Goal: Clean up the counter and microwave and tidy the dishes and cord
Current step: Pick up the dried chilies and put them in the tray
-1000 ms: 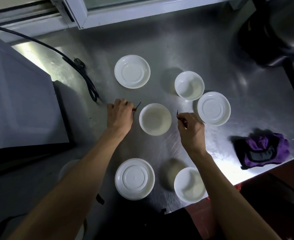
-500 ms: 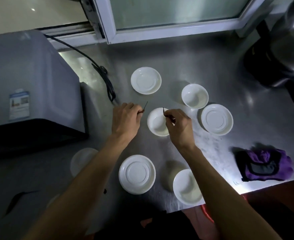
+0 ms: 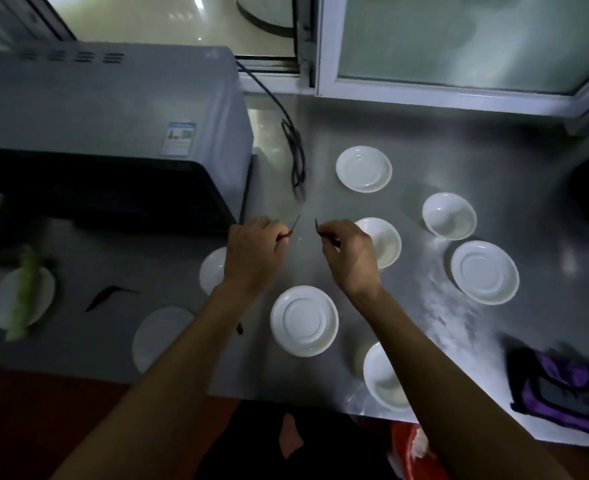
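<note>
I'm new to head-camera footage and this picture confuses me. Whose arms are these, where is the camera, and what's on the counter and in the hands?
There is no machine here. A person wears a wide-angle camera on the head, looking down, so the two arms are their own. The left hand and right hand each pinch a thin dark sliver, too small to identify. Below is a steel counter with scattered white dishes, such as a saucer near the wrists and a bowl farther right. A microwave stands on the left, its black cord looped beside it. A purple cloth lies at the right edge, and what looks like a green vegetable lies across a plate at far left.
</note>
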### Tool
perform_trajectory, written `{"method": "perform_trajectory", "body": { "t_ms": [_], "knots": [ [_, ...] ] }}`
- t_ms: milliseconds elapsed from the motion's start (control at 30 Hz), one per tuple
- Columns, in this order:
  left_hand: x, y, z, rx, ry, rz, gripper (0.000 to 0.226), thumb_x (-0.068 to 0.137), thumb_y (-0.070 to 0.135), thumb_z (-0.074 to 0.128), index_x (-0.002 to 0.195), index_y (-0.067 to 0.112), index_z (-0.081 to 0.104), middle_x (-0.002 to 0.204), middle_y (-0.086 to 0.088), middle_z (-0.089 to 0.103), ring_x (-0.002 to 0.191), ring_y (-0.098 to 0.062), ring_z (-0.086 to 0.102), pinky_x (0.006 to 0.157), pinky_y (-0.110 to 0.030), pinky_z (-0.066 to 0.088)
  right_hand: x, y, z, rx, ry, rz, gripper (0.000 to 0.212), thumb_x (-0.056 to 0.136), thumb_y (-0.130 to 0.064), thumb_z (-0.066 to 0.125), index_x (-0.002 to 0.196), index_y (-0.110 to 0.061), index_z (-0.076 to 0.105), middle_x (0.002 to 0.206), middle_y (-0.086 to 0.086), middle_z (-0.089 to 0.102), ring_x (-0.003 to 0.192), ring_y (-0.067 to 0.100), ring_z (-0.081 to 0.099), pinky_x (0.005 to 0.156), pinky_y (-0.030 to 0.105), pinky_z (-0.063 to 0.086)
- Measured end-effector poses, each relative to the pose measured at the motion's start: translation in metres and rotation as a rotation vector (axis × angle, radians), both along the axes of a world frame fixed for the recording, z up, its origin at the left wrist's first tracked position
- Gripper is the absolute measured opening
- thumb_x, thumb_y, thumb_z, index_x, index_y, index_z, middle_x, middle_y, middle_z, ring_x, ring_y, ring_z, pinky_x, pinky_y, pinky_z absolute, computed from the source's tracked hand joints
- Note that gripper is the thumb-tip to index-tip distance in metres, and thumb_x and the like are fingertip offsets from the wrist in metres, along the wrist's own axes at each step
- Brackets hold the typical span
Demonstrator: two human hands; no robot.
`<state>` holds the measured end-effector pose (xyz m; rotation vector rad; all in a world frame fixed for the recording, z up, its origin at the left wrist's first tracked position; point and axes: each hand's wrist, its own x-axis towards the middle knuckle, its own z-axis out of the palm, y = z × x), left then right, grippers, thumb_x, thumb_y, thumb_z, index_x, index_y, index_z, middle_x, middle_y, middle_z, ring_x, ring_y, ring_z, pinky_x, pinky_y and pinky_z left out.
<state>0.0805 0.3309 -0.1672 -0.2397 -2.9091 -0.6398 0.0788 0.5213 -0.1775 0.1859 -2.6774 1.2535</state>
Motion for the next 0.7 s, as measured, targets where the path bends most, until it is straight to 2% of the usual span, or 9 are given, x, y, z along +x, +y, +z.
{"method": "perform_trajectory", "body": {
  "t_ms": [133,267,433,567,700],
  "knots": [
    [0.033,-0.036,0.006,-0.088,-0.012,0.166,0.006,0.087,0.021,0.064,0.086,0.019,0.069,0.084,-0.003,0.066,0.079,-0.029,0.058,0.071,-0.041,0.041,0.011,-0.044,0.007,0.019,0.019,0.12,0.018,0.085,0.001,0.065,0.099,-0.008,0.073,0.096,0.007,0.069,0.082,0.021,0.065,0.077,0.034,0.055],
    [0.072,-0.088,0.013,-0.051,-0.007,0.289,0.008,0.087,0.023,0.069,0.094,0.022,0.071,0.091,0.002,0.067,0.088,-0.024,0.058,0.077,-0.041,0.043,0.026,-0.101,0.016,0.033,0.062,0.253,0.017,0.084,0.002,0.066,0.096,-0.007,0.073,0.093,0.006,0.069,0.079,0.02,0.065,0.075,0.035,0.055],
    [0.127,-0.169,0.019,0.011,0.022,0.386,0.003,0.09,0.022,0.062,0.09,0.022,0.065,0.086,0.003,0.062,0.082,-0.021,0.055,0.073,-0.041,0.044,0.053,-0.182,0.022,0.043,0.057,0.406,0.018,0.087,-0.001,0.065,0.1,-0.011,0.072,0.099,0.004,0.069,0.086,0.02,0.065,0.079,0.039,0.055],
    [0.174,-0.239,0.022,-0.002,0.043,0.493,0.012,0.086,0.026,0.057,0.088,0.02,0.066,0.086,0.0,0.065,0.08,-0.025,0.058,0.07,-0.044,0.047,0.089,-0.258,0.033,0.033,0.052,0.482,0.017,0.088,-0.001,0.065,0.1,-0.012,0.072,0.099,0.003,0.068,0.088,0.018,0.065,0.08,0.033,0.054],
    [0.226,-0.312,0.024,-0.041,0.07,0.618,0.006,0.081,0.023,0.068,0.086,0.021,0.068,0.085,-0.001,0.066,0.081,-0.028,0.06,0.071,-0.041,0.044,0.125,-0.334,0.039,0.018,0.083,0.582,0.021,0.086,0.003,0.065,0.098,-0.012,0.072,0.095,0.0,0.069,0.086,0.018,0.065,0.077,0.04,0.055]
  ]
}}
